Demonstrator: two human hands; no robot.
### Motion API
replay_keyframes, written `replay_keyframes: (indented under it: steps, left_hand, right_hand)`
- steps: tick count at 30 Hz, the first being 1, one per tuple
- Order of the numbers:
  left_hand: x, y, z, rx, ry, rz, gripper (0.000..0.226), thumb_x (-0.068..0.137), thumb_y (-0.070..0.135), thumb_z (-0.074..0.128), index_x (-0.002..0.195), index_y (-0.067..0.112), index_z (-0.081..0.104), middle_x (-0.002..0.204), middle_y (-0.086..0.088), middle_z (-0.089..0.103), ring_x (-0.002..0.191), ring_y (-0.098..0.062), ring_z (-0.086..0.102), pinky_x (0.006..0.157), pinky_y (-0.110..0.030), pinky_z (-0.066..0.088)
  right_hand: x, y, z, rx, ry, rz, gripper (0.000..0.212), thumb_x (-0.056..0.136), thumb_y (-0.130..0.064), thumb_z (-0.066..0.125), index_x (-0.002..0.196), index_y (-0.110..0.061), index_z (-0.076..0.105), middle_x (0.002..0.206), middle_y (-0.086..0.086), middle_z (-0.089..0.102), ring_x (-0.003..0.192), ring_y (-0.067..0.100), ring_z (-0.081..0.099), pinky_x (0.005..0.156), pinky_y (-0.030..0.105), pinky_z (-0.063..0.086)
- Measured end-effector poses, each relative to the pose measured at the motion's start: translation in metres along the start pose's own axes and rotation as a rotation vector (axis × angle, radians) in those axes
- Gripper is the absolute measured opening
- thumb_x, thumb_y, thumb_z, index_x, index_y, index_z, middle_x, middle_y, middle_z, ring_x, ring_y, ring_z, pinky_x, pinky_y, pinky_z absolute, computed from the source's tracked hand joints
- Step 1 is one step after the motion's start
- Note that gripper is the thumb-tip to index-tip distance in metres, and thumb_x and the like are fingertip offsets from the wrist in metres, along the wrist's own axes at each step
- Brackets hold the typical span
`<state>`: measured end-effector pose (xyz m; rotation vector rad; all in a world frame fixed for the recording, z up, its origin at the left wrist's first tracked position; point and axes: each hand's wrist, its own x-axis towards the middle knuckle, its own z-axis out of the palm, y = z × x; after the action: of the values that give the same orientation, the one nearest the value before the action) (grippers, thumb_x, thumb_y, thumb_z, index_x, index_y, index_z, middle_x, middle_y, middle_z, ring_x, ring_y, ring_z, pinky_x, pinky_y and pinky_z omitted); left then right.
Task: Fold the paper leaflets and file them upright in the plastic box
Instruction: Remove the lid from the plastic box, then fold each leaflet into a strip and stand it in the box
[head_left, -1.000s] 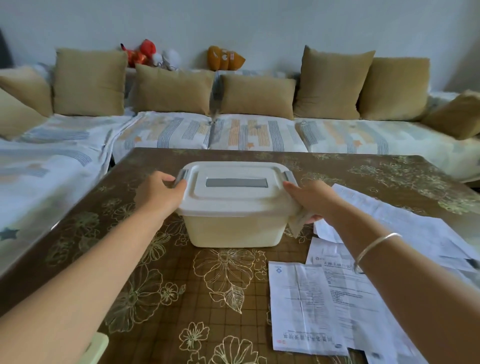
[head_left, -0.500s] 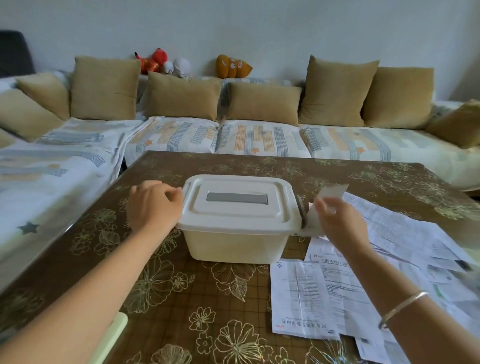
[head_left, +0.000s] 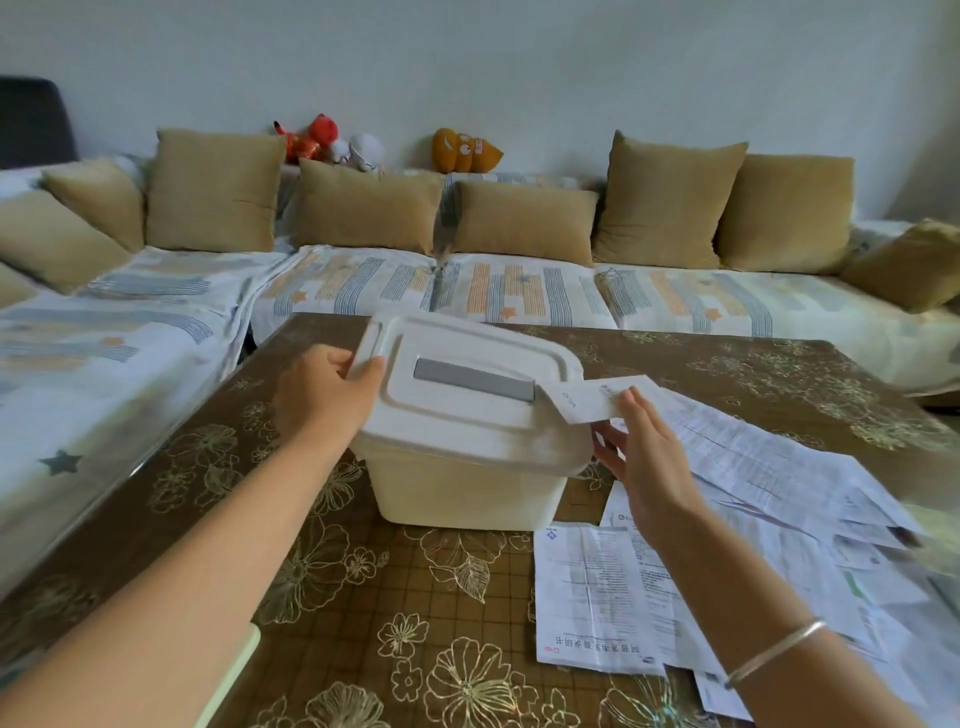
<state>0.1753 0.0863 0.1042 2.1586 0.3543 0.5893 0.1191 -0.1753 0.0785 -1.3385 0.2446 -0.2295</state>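
White plastic is what your left hand has hold of: in the head view its thumb lies on top of the lid and the fingers curl under the lid's near-left edge, wrist straight, forearm reaching in from the lower left. The lid sits tilted over the plastic box, which stands between your two hands on the table; it looks raised on the side you grip. Box and lid should be light, stiff and a little slick, so keep to that rim, where the lip gives your fingers a ledge.

Your right hand is just off the box's right end, back of the hand toward you. Its fingertips and thumb appear to pinch a folded slip whose free end lies over the lid's right edge. A bracelet rides on that forearm.

Beneath and beyond your right forearm the leaflets lie flat and overlapping. They are thin, limp and already creased. Lift each by a corner or edge and fold along the existing creases, since a loose sheet will sag.
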Motion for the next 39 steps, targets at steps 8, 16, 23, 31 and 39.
replay_keyframes:
  steps: [8,16,23,31,39]
  left_hand:
    - [0.01,-0.008,-0.013,-1.005,-0.015,-0.68,0.019,0.093,0.014,0.062,0.108,0.011,0.05,0.097,-0.009,0.059,0.082,-0.021,0.062,0.073,-0.033,0.058]
    - [0.02,-0.048,-0.036,-1.29,0.213,-0.885,0.02,0.092,0.012,0.063,0.109,0.006,0.056,0.1,-0.005,0.065,0.08,-0.014,0.067,0.07,-0.025,0.06]
    - [0.011,-0.093,-0.026,-1.205,0.237,-1.017,0.045,0.085,0.017,0.073,0.126,0.011,0.056,0.108,-0.004,0.068,0.08,-0.016,0.068,0.065,-0.026,0.06]
    - [0.006,-0.092,-0.02,-0.671,0.048,-0.976,0.064,0.087,0.032,0.063,0.143,0.013,0.037,0.138,-0.013,0.04,0.123,-0.032,0.042,0.097,-0.041,0.042]
    - [-0.021,-0.06,-0.017,-0.358,-0.102,-0.3,0.048,0.088,0.053,0.053,0.131,0.032,0.055,0.144,0.004,0.043,0.128,-0.02,0.043,0.106,-0.05,0.039]
  right_hand:
    - [-0.006,-0.005,0.007,-0.072,0.174,-0.189,0.051,0.099,-0.018,0.048,0.147,-0.018,0.031,0.123,-0.008,0.052,0.09,0.002,0.061,0.085,0.027,0.051]
    - [-0.009,0.003,0.03,-0.372,0.102,-0.386,0.033,0.094,-0.001,0.045,0.103,-0.025,0.065,0.098,-0.007,0.063,0.079,0.011,0.061,0.052,0.021,0.046]
    - [-0.011,-0.004,0.057,-0.549,0.191,-0.753,0.036,0.086,0.01,0.04,0.095,-0.018,0.062,0.103,-0.001,0.061,0.087,0.011,0.055,0.062,0.011,0.043]
    - [-0.005,0.02,0.062,-1.399,-0.418,-1.055,0.042,0.091,-0.05,0.043,0.106,-0.018,0.067,0.102,-0.004,0.066,0.096,0.016,0.055,0.081,0.035,0.049]
    - [-0.012,0.021,0.064,-1.29,-0.566,-0.85,0.022,0.091,-0.032,0.06,0.107,-0.018,0.066,0.102,-0.006,0.062,0.086,0.019,0.063,0.073,0.034,0.051]
